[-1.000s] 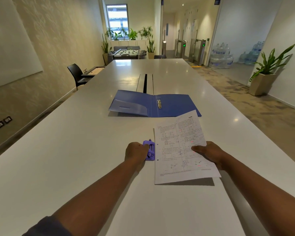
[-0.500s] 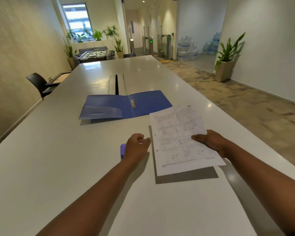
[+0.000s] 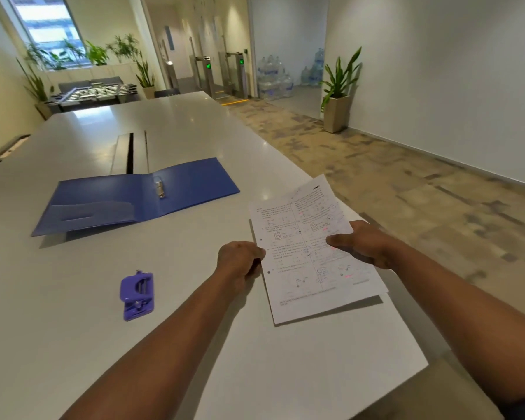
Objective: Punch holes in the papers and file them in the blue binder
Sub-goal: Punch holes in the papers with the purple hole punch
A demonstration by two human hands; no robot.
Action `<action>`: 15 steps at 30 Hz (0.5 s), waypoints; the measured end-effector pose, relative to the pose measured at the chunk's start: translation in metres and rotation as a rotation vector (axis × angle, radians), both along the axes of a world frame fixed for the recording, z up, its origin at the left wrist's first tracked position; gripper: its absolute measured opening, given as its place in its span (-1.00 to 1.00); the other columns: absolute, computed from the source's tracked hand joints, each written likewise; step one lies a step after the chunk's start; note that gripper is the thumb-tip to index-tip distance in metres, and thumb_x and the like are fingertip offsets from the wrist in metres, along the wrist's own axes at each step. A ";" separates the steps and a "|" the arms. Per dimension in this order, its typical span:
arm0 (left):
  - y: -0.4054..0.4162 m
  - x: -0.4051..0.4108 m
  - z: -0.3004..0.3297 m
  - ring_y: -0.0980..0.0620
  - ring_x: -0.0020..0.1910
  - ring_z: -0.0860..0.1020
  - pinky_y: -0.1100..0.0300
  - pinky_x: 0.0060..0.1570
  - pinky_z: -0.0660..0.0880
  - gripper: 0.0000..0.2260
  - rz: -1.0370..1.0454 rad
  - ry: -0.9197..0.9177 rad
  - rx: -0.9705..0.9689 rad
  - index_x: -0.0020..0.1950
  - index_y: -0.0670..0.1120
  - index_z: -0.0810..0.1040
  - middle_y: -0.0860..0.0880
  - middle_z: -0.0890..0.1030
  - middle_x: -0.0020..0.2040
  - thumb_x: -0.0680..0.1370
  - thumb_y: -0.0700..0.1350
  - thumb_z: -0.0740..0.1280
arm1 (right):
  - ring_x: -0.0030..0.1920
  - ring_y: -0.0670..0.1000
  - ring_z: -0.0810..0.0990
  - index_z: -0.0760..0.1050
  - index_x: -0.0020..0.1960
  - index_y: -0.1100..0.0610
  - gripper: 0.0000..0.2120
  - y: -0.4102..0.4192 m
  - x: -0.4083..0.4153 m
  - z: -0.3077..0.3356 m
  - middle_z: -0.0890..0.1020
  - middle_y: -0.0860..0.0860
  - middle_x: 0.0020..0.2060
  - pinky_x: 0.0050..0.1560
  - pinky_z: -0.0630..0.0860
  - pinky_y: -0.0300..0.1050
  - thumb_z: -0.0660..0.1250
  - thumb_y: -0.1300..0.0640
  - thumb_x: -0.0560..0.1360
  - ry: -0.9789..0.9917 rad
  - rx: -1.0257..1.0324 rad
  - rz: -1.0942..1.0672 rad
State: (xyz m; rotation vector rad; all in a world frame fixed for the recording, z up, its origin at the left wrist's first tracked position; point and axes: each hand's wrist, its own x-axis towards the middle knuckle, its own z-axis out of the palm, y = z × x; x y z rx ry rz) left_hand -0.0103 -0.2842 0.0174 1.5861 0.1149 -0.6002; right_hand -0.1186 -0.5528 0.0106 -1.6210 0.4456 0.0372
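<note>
Two bare hands hold printed papers (image 3: 308, 256) just above a long white table (image 3: 73, 328), near its right edge. The left hand (image 3: 240, 262) pinches the papers' left edge, where two punched holes show. The right hand (image 3: 364, 245) grips the right edge, thumb on top. The papers cast a shadow on the table beneath them.

A blue binder (image 3: 134, 197) lies open and flat farther along the table, toward its middle, metal rings (image 3: 159, 189) upright at the spine. A purple punch (image 3: 137, 295) rests on the table to the left of the left forearm, well apart from the papers. Nothing lies between the papers and the binder.

Beyond the binder, a dark cable slot (image 3: 130, 153) runs along the table's centre. Off the right edge is patterned carpet, with a potted plant (image 3: 338, 95) by the wall and water bottles (image 3: 273, 78) stacked behind it. A foosball table (image 3: 94, 92) and more plants stand past the far end.
</note>
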 end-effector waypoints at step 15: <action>-0.073 -0.018 -0.019 0.04 -0.09 0.60 0.21 -0.25 0.47 -0.69 -0.057 -0.504 0.502 0.10 -0.06 0.42 0.02 0.64 -0.02 0.45 -0.22 0.46 | -0.21 -0.06 0.60 0.58 0.09 0.08 -0.71 -0.049 0.029 -0.012 0.61 -0.03 -0.16 -0.27 0.44 -0.20 0.58 0.16 0.43 0.126 -0.677 -0.228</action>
